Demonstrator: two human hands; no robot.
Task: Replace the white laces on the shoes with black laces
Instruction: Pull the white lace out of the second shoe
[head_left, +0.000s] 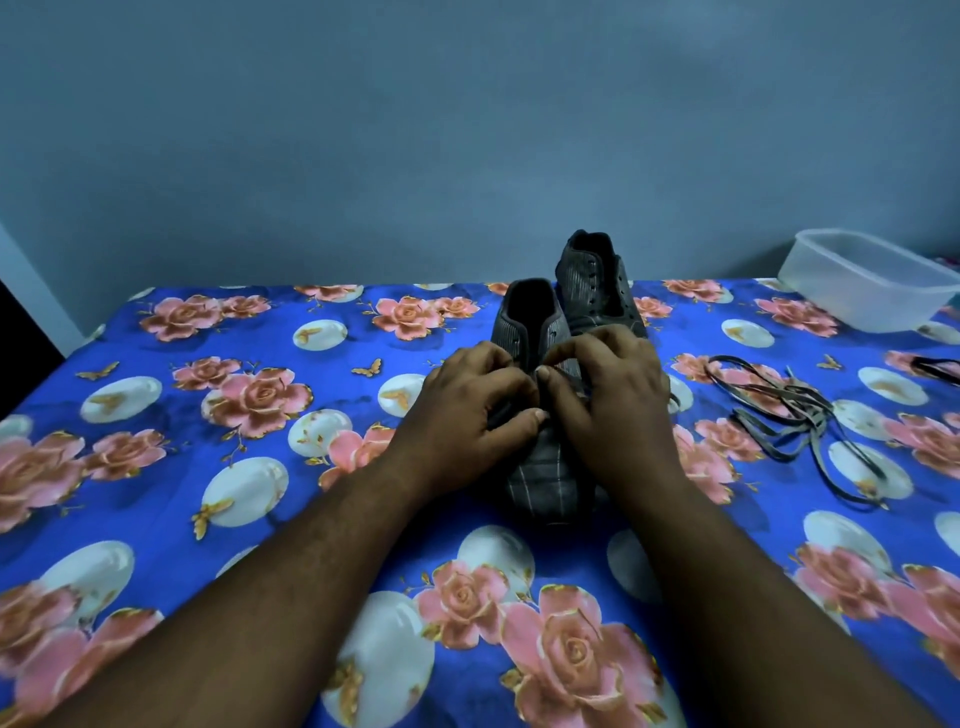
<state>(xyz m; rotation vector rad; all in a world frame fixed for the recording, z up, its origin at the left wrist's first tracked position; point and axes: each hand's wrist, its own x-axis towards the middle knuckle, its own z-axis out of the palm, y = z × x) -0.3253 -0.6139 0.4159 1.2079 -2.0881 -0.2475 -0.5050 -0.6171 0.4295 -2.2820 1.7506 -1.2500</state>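
Grey ribbed fabric of the near shoe (545, 478) is lying toe-toward-camera on the floral cloth (260, 467); whether a bed or a worktop sits underneath, can't tell. Head view only.

Both hands are working over the eyelet area. Left hand (478, 410) is curling in from the left side of the shoe, its grip looking like thumb pressed to fingers on a dark strand, probably a black lace, but the strand is mostly buried under the knuckles. Right hand (608, 395) is pinching something thin at the tongue, thumb against forefinger.

Second shoe (597, 280) is standing just behind, eyelets looking bare. Loose pile of laces (795, 421) is lying well to the right, greyish and dark mixed; dim blue light is making white versus black hard to call. Plastic tub (872, 280) is sitting far right by the wall.

Risks: lace tip slipping out of the pinch and pulling back through an eyelet; skipping or crossing a hole wrongly since the hands are covering the row; uneven ends; grabbing the wrong colour from the pile.

Hidden: eyelets under the hands, lace ends, how many holes are threaded. Another dark strand at the right edge is being cut off.
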